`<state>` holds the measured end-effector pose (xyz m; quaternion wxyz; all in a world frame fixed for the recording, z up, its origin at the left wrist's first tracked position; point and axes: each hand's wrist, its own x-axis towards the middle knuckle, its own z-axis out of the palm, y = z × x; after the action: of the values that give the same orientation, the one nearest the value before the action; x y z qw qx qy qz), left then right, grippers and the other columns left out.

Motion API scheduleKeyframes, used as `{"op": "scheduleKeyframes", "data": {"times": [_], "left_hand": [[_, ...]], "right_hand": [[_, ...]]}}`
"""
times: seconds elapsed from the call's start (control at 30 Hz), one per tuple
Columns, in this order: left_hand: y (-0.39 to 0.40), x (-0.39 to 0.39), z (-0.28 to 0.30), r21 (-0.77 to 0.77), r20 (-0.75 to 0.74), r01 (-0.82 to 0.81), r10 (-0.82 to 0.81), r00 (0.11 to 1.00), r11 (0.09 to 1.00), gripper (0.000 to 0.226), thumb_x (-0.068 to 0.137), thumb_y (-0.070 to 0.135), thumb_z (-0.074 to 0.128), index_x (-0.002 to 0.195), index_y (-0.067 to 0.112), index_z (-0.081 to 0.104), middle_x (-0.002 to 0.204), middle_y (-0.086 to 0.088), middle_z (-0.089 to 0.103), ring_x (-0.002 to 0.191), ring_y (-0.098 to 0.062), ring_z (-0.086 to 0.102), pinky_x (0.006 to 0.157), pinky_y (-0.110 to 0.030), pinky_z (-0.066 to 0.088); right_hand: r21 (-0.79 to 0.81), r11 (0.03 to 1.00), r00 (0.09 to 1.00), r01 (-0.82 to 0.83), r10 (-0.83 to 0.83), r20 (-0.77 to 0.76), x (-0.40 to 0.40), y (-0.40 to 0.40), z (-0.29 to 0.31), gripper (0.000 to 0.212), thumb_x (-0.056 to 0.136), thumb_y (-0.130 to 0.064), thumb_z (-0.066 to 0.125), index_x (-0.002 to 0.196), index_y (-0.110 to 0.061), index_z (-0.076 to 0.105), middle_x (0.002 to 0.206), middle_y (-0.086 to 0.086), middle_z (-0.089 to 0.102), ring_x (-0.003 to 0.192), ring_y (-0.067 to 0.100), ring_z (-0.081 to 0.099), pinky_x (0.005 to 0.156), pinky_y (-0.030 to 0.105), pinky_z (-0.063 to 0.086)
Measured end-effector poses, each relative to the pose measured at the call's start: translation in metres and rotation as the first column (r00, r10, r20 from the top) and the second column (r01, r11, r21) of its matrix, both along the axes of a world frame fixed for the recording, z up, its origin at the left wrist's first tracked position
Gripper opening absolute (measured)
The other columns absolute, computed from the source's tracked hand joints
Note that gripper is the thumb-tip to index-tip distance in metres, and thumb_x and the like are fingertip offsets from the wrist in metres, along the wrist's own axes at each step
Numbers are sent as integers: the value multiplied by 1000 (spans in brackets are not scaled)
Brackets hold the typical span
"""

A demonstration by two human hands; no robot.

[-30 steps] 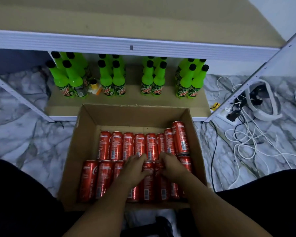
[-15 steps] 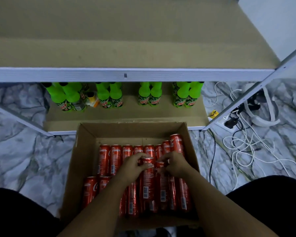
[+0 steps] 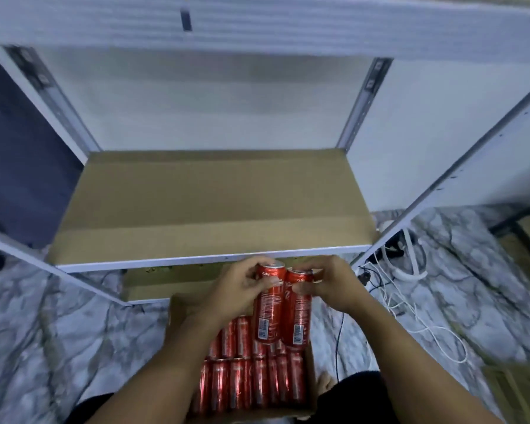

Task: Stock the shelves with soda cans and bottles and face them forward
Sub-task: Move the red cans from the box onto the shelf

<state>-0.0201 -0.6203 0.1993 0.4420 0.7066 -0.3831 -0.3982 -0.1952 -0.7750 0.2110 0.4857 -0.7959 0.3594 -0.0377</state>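
Spanning marble floor (image 3: pixel 43 332), cardboard-lined shelf (image 3: pixel 211 206)

You have two hands in view: your left hand (image 3: pixel 240 289) grips one red can (image 3: pixel 269 304) and your right hand (image 3: pixel 328 283) grips a second red can (image 3: pixel 297 310), so two cans are lifted. One cardboard box (image 3: pixel 178 313) sits below them, with two rows of cans (image 3: pixel 251 384) inside; arms and blur prevent an exact count. One brown shelf board (image 3: pixel 208 206) lies ahead.
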Motion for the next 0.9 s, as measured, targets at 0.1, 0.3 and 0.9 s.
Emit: {"op": "scheduleKeyframes", "data": {"times": [0.1, 0.3, 0.9], "left_hand": [[-12, -2, 101, -114, 117, 3, 11, 993, 994, 30, 87, 26, 79, 107, 45, 68, 100, 33, 71, 97, 13, 63, 78, -4, 45], [-34, -6, 262, -307, 97, 59, -31, 995, 950, 29, 89, 29, 75, 117, 38, 71, 111, 31, 70, 104, 10, 63, 78, -6, 49], [-146, 35, 445, -681, 250, 23, 203, 947, 732, 35, 84, 15, 82, 116, 25, 73, 121, 14, 71, 111, 3, 63, 92, -20, 54]], "right_hand": [[-73, 997, 996, 17, -11, 83, -2, -11, 98, 33, 69, -15, 91, 100, -18, 80, 100, -7, 75, 90, 5, 70, 82, 25, 56], [-185, 976, 976, 114, -76, 202, -13, -28, 266, 37, 67, -22, 92, 101, -26, 79, 104, -15, 73, 92, 4, 69, 81, 24, 55], [-583, 735, 858, 347, 3, 514, 34, -108, 465, 42, 71, -24, 89, 111, -26, 77, 113, -13, 68, 104, -4, 61, 94, 12, 46]]}}
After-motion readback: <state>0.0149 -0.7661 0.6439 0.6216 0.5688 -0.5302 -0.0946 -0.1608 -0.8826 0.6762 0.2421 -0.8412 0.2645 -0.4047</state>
